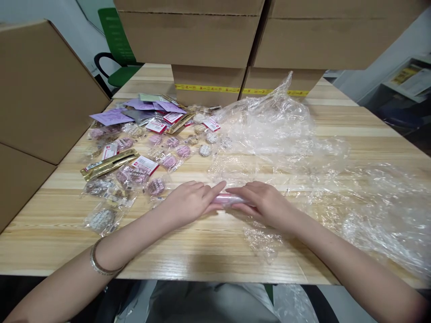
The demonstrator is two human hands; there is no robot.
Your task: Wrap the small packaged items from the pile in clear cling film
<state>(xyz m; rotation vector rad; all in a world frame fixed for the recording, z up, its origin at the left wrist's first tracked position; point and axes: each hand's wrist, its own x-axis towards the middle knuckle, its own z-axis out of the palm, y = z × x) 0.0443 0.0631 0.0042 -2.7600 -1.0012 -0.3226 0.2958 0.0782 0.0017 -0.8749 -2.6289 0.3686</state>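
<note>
Hands [191,202] with a grip on a slender pink cylinder [229,198] near crumpled clear plastic [269,128].

Pink cylinder [226,199] gripped in both hands [191,202] [270,204]

Pink tube [228,198], lilac packets [113,116]
The bench [202,251] is streaked with tan grain; brown boxes [208,76] are banded in yellow.

Office-like workroom: cartons [188,40], green chair [116,36]
</note>
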